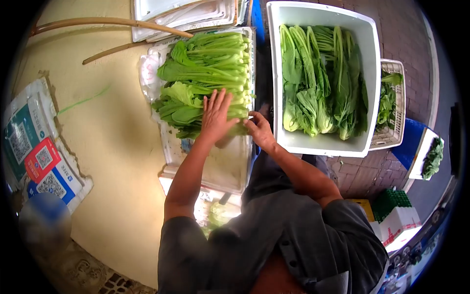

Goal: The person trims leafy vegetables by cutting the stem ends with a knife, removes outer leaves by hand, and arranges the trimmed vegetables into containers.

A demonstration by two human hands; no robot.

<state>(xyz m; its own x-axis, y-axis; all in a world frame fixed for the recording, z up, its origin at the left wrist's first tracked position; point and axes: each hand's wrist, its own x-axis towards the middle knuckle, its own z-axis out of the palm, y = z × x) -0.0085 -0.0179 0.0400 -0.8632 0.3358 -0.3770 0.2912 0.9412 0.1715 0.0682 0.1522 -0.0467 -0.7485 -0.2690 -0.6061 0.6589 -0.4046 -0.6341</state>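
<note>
Long-stemmed leafy greens lie in a stacked row on a white foam box, stalk ends to the right and leaves to the left. My left hand rests flat over the nearer stalks, fingers spread. At the cut stalk ends, my right hand has its thumb and fingers curled close together. Whatever lies between those fingertips is too small to make out. To the right, a deep white foam box holds several larger bunches of darker leafy greens.
A wooden stick lies across the pale surface at upper left. Payment-code signs stand at far left. Beyond the deep box are a crate of greens and a white box. White foam trays sit at the top.
</note>
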